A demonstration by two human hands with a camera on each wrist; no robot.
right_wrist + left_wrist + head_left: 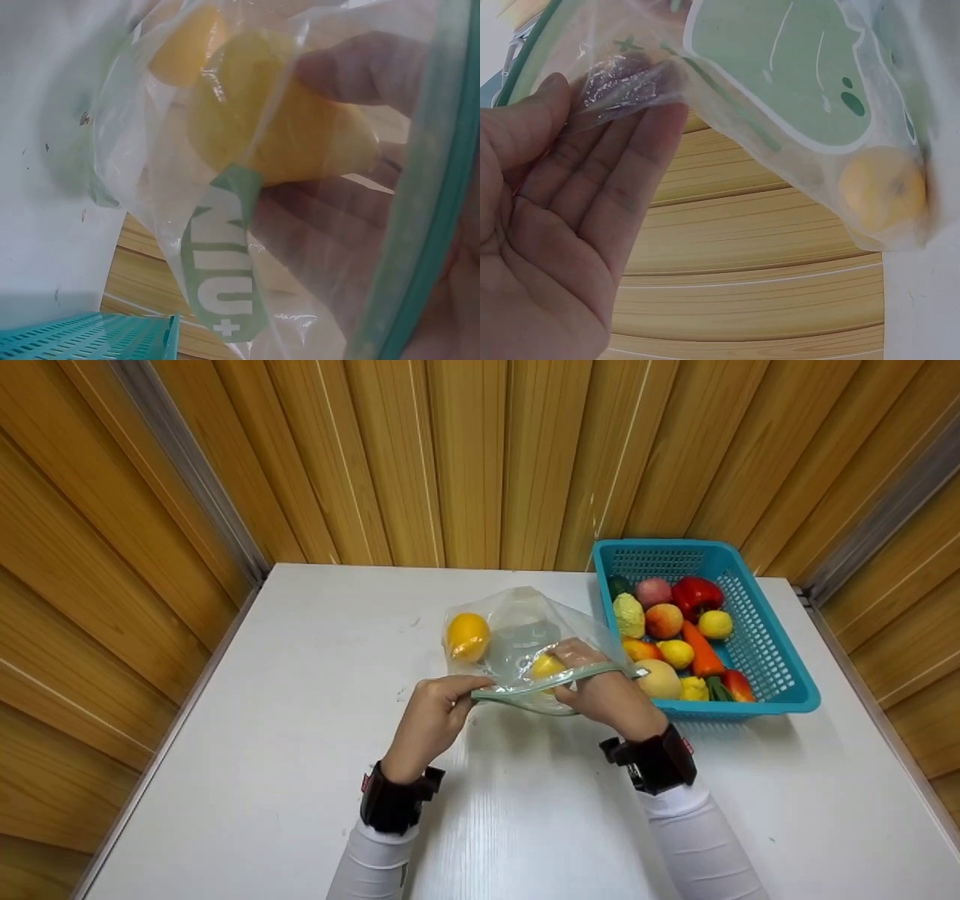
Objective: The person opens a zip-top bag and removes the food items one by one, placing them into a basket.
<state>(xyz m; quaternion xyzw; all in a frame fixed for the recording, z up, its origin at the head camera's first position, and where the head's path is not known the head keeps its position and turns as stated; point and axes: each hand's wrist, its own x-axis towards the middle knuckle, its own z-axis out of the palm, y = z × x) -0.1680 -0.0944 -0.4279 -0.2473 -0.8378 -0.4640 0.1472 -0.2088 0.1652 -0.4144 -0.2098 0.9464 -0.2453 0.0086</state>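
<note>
A clear zip bag [517,641] with a green printed patch lies on its side, its green-edged mouth facing me. My left hand [439,709] pinches the left end of that mouth between thumb and fingers. My right hand [607,690] reaches inside through the opening. There it grips a yellow pear [281,112], thumb on one side and fingers on the other, seen through the film in the right wrist view. Deeper in the bag, at its far left, sits a rounded orange-yellow fruit [467,637], also visible in the left wrist view.
A teal basket [802,690] at the right back holds several fruits and vegetables, among them a red pepper [697,596], a carrot [701,649] and a peach [664,621]. The bag's right side lies close by it. Wood-patterned walls [465,465] border the white table [300,720].
</note>
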